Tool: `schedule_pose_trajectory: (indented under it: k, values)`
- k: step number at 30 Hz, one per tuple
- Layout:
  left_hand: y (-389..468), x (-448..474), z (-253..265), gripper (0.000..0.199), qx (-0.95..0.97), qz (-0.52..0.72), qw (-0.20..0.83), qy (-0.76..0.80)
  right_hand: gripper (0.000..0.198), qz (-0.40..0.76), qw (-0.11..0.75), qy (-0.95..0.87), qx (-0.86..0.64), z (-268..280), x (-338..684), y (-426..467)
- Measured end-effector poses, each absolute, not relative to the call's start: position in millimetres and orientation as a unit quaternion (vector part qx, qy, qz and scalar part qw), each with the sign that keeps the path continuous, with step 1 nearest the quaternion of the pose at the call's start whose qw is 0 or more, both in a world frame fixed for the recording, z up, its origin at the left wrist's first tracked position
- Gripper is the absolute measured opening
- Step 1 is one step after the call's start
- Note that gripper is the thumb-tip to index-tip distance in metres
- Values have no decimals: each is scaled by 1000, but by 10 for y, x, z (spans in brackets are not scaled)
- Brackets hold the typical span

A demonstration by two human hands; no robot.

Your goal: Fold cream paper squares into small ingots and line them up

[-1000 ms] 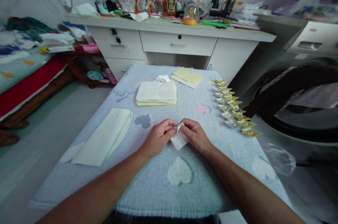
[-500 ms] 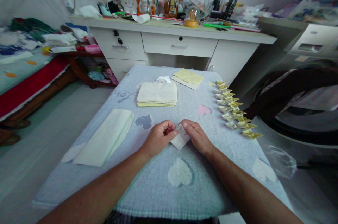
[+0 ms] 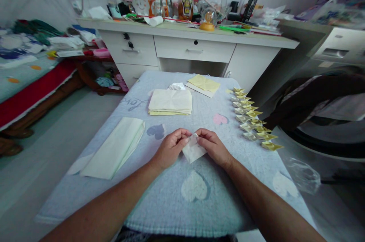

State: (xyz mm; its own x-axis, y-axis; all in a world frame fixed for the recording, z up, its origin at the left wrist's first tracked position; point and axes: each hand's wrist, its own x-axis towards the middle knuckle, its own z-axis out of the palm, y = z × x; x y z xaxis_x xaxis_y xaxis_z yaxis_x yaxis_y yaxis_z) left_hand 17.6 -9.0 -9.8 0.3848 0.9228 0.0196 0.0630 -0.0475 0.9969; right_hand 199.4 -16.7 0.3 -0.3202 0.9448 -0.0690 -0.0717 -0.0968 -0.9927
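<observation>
Between my two hands is a small folded piece of white paper, held just above the cloth-covered table. My left hand pinches its upper left edge with thumb and fingers. On the other side, my right hand grips the upper right edge, the thumb lying on the paper's face. Beyond them lies a stack of pale paper sheets, with yellow ones at the bottom. Rows of small folded paper boats, white and yellow, stand along the right side of the table.
A long folded pale sheet lies at the left of the table. Yellow paper and a crumpled white tissue lie toward the back. Behind stands a cluttered white desk; a washing machine is at the right.
The folded paper has turned and shifted slightly left, with more of its face showing. My fingers have moved a little along its upper edges. The view has barely shifted.
</observation>
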Motion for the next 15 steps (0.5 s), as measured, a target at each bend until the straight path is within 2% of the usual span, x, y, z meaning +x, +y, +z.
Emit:
schedule_pose_trajectory:
  k: [5,15]
  values:
    - [-143,186,-64,23,661,368,511,408,35,616,409,-535,-409,-32,1947,-158]
    - [-184,192,-31,21,709,351,454,410,26,600,404,-550,-418,-61,1935,-182]
